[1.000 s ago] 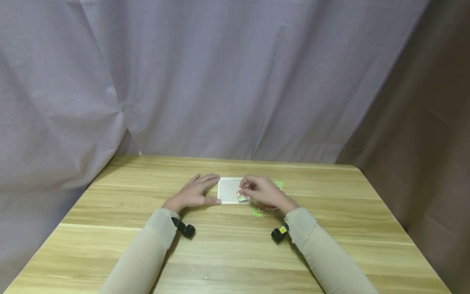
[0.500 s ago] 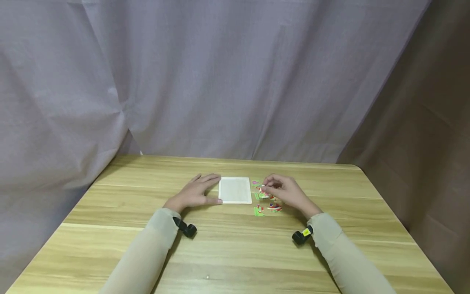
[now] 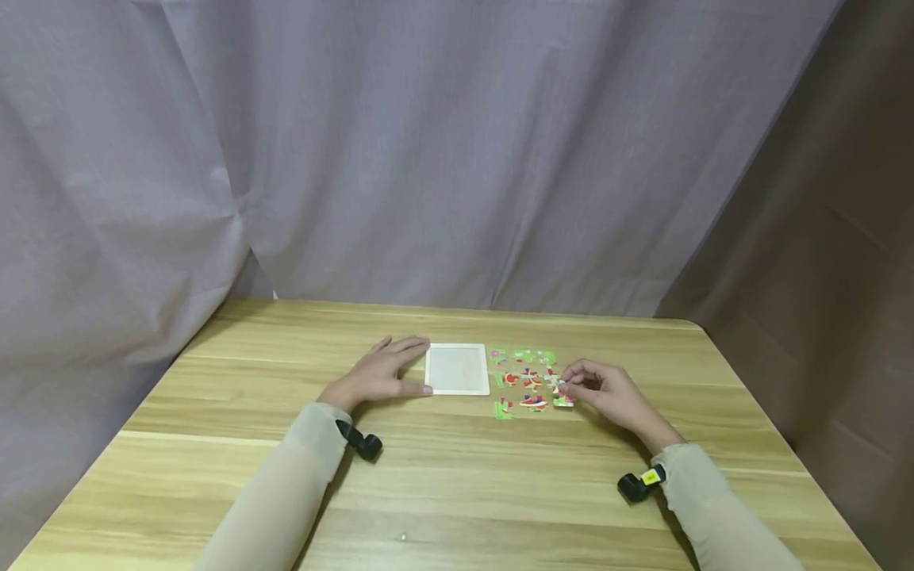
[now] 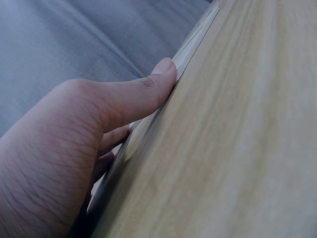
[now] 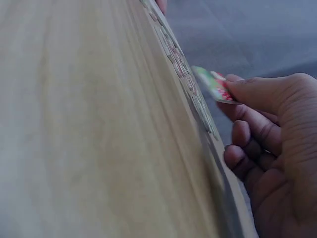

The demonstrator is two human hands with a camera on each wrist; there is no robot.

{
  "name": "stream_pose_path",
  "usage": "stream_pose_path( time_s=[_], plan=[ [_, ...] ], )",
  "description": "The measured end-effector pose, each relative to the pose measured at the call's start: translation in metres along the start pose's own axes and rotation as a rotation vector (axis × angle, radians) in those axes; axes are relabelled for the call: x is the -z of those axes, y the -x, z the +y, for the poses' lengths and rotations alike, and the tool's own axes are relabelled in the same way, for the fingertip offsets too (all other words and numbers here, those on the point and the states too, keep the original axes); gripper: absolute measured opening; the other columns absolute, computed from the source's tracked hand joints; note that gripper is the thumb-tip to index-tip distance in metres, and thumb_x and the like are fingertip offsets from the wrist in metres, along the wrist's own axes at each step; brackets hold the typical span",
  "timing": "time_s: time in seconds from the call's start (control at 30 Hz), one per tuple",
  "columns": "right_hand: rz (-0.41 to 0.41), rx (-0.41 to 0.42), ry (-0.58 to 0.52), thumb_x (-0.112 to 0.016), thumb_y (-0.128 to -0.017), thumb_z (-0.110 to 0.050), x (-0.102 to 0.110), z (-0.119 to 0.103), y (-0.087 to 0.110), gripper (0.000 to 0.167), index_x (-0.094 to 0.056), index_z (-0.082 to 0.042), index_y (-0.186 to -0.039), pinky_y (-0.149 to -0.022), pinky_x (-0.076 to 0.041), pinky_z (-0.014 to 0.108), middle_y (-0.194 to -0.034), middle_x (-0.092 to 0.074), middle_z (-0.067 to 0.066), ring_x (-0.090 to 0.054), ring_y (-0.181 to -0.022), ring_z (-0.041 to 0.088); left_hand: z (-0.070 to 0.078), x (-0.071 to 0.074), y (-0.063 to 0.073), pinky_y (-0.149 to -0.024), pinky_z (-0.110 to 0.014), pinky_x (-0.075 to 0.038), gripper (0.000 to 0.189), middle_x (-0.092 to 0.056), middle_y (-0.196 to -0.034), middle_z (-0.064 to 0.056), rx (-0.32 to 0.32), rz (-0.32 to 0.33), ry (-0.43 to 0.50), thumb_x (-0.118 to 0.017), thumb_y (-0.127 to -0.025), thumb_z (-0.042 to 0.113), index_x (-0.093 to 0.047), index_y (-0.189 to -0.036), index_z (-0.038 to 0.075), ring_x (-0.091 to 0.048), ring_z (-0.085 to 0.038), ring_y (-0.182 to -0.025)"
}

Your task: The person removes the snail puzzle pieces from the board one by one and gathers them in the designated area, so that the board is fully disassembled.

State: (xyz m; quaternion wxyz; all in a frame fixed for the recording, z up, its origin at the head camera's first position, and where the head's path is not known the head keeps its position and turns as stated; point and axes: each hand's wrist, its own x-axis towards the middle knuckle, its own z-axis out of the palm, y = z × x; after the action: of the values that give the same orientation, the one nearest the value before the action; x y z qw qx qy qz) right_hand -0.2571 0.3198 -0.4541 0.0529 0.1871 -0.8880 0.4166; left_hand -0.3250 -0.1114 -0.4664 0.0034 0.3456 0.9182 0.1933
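Observation:
A white puzzle frame (image 3: pixel 488 369) with a bare pale inside lies flat on the table. Its left edge is touched by my left hand (image 3: pixel 382 373), thumb at the near corner and straight fingers at the far one. In the left wrist view, the left thumb (image 4: pixel 148 89) lies along the frame's edge. Between thumb and fingers, my right hand (image 3: pixel 603 390) pinches a small green, white and red puzzle piece (image 5: pixel 213 84), tilted just above the table. Several puzzle pieces (image 3: pixel 533 403) are laid out in rows right of the frame, left of the right hand.
A wood-grain table (image 3: pixel 428 484) spreads under everything. A grey curtain (image 3: pixel 385 159) hangs behind its far edge, with a darker brown curtain (image 3: pixel 821 262) on the right.
My right hand has moved right, from over the frame to the right end of the laid-out pieces, with the puzzle piece in its fingers. The left hand has stayed put.

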Motion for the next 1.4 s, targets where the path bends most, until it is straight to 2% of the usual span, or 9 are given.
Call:
stream_pose_path(
  time_s=[0.23, 0.4, 0.93, 1.4],
  plan=[
    [-0.053, -0.008, -0.034, -0.077, -0.091, -0.021, 0.0009, 0.005, 0.0057, 0.012, -0.071, -0.015, -0.099, -0.07, -0.052, 0.025, -0.083, -0.069, -0.002, -0.062, -0.077, 0.016, 0.0001, -0.0015, -0.0002, -0.124, -0.052, -0.005, 0.098, -0.03, -0.163, -0.004, 0.003, -0.005, -0.001, -0.06, -0.085, 0.073, -0.032, -0.158, 0.014, -0.025, -0.021, -0.15],
    [-0.063, 0.011, 0.017, -0.077, -0.091, -0.024, -0.0008, 0.0086, 0.0072, 0.009, -0.071, -0.02, -0.097, -0.063, -0.05, 0.025, -0.078, -0.067, -0.005, -0.059, -0.071, 0.014, 0.0021, -0.0017, 0.0008, -0.124, -0.053, -0.005, 0.099, -0.03, -0.163, -0.005, 0.004, -0.013, 0.0, -0.059, -0.085, 0.073, -0.032, -0.158, 0.014, -0.024, -0.021, -0.15],
    [-0.045, 0.126, 0.18, -0.077, -0.091, -0.022, -0.0006, 0.0057, 0.0015, 0.009, -0.068, -0.022, -0.095, -0.057, -0.049, 0.023, -0.075, -0.062, -0.013, -0.056, -0.065, 0.008, -0.0007, 0.0007, 0.0015, -0.124, -0.053, -0.004, 0.099, -0.031, -0.163, -0.004, 0.004, 0.001, 0.004, -0.06, -0.084, 0.074, -0.033, -0.158, 0.015, -0.025, -0.021, -0.15],
    [-0.045, 0.117, 0.211, -0.076, -0.092, -0.026, -0.0016, 0.0071, 0.0037, 0.009, -0.068, -0.025, -0.092, -0.057, -0.047, 0.024, -0.074, -0.06, -0.013, -0.054, -0.065, 0.007, 0.0013, 0.0001, 0.0008, -0.124, -0.053, -0.005, 0.097, -0.031, -0.163, -0.003, 0.004, -0.006, 0.003, -0.063, -0.085, 0.07, -0.032, -0.158, 0.014, -0.025, -0.021, -0.15]
  ],
)
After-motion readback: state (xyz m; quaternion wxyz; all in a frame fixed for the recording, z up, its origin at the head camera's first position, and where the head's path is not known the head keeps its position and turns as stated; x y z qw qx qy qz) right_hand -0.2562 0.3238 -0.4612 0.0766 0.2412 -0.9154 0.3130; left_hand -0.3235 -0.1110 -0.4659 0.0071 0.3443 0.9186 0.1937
